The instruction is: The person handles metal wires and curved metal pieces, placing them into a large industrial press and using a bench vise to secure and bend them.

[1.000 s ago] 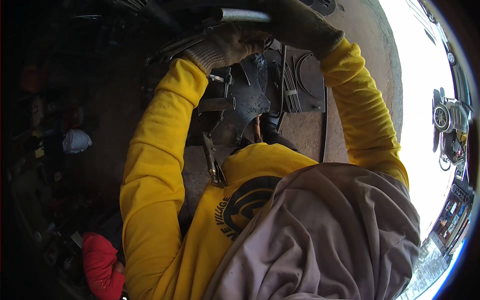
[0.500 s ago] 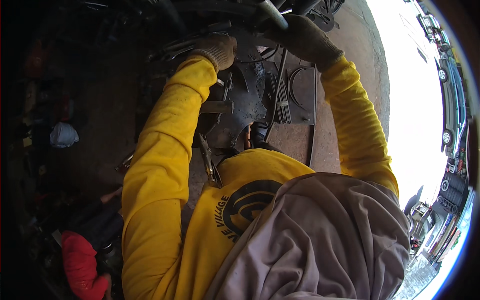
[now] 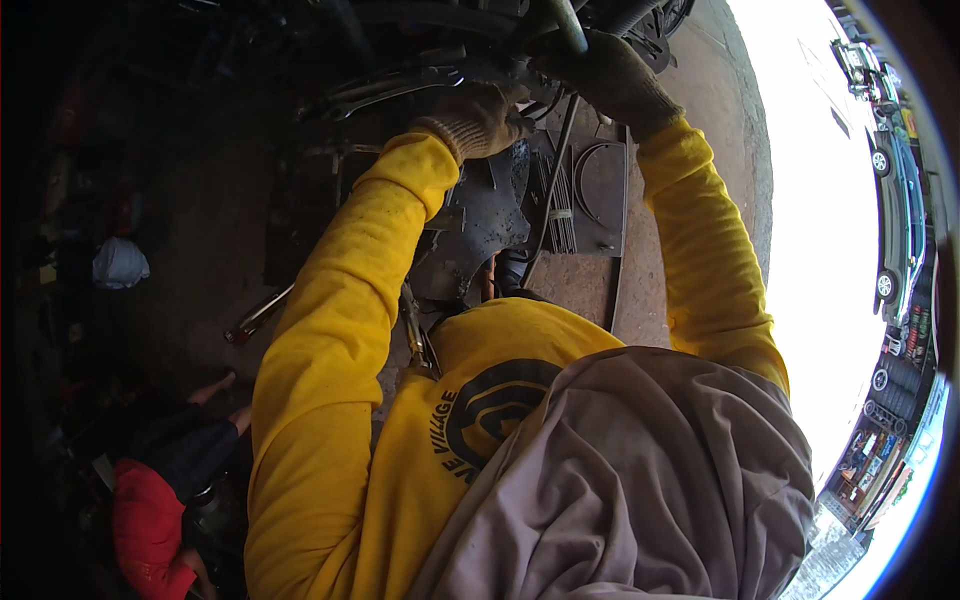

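Note:
My left hand (image 3: 478,122), in a brown knitted glove, is over a dark, scorched metal plate (image 3: 490,225). Its fingers are bent toward the right beside a black cable, and what they hold cannot be made out. To the right, my gloved right hand (image 3: 618,82) is curled below the end of a grey metal tube (image 3: 566,25). The tube crosses in front of its fingers, hiding what they grip. A thin dark rod (image 3: 560,150) runs down from near this hand. Right of it, a bundle of thin rods (image 3: 561,205) and a curved strip (image 3: 582,180) lie on a flat dark sheet.
Dark metal frame parts (image 3: 400,85) crowd the top. A metal clamp-like tool (image 3: 416,330) stands close to my body. A red-ended tool (image 3: 255,318) and a white bundle (image 3: 120,262) lie left. A person in red (image 3: 148,520) is at lower left. Parked cars (image 3: 895,230) stand far right.
My left hand has moved right and slightly down, closer to my right hand, and its fingers have shifted from a fist to pointing right. The tube has swung slightly right.

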Motion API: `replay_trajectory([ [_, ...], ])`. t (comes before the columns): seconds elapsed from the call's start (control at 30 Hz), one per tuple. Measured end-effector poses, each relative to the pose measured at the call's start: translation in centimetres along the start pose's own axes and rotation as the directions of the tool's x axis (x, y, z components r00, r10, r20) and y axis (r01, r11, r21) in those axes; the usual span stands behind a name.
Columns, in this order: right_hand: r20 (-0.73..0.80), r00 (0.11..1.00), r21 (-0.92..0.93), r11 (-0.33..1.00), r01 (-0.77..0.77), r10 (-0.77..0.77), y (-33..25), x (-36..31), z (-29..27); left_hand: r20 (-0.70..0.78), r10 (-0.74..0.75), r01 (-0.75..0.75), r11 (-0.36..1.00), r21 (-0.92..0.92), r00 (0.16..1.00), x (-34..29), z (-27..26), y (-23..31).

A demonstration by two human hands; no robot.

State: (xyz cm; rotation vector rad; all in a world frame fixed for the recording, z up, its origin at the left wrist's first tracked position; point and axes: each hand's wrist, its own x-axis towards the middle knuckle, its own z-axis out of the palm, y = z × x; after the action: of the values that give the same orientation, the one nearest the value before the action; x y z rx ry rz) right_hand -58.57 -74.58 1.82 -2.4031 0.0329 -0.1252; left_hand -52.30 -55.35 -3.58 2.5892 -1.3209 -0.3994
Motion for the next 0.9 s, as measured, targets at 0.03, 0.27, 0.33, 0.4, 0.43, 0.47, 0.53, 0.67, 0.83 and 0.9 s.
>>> replay_trajectory([
  [0.03, -0.042, 0.999, 0.036, 0.999, 0.027, -0.025, 0.4, 0.1, 0.2, 0.029, 0.035, -0.029, 0.983, -0.18, 0.999, 0.1, -0.2, 0.8],
  [0.27, -0.101, 0.983, 0.231, 0.965, -0.126, 0.152, 3.3, -0.8, 2.5, 0.168, -0.139, 0.12, 0.986, 0.115, 0.976, 0.7, 1.5, -2.4],
  [0.33, -0.174, 0.975, 0.094, 0.988, -0.126, 0.141, 2.8, -0.2, 2.9, 0.207, -0.175, 0.149, 0.979, 0.137, 0.963, 1.1, 0.7, -5.0],
  [0.4, -0.187, 0.963, 0.154, 0.974, -0.165, 0.192, -0.6, -0.8, 2.2, 0.237, -0.238, 0.185, 0.956, 0.228, 0.942, 0.8, 0.7, -7.0],
  [0.43, -0.209, 0.946, 0.202, 0.958, -0.206, 0.248, -1.9, -1.1, 1.6, 0.255, -0.286, 0.201, 0.928, 0.314, 0.924, 0.8, 0.2, -6.9],
  [0.47, -0.21, 0.944, 0.206, 0.956, -0.21, 0.253, -1.8, -1.0, 1.5, 0.302, -0.3, 0.184, 0.915, 0.358, 0.905, 0.9, 0.0, -6.5],
  [0.53, -0.185, 0.96, 0.258, 0.953, -0.162, 0.213, -1.6, -1.1, 1.3, 0.295, -0.283, 0.171, 0.92, 0.354, 0.913, 1.1, 0.3, -6.6],
  [0.67, -0.157, 0.947, 0.248, 0.939, -0.238, 0.281, -1.7, -1.0, 1.2, 0.296, -0.266, 0.163, 0.929, 0.332, 0.917, 1.6, 0.4, -7.0],
  [0.83, -0.222, 0.953, 0.333, 0.934, -0.126, 0.208, -2.1, -2.1, 2.0, 0.251, -0.271, 0.197, 0.938, 0.284, 0.929, 1.4, 0.8, -7.6],
  [0.9, -0.252, 0.947, 0.291, 0.949, -0.122, 0.2, -1.7, -2.2, 2.3, 0.253, -0.28, 0.203, 0.935, 0.289, 0.926, 1.3, 0.4, -7.0],
])
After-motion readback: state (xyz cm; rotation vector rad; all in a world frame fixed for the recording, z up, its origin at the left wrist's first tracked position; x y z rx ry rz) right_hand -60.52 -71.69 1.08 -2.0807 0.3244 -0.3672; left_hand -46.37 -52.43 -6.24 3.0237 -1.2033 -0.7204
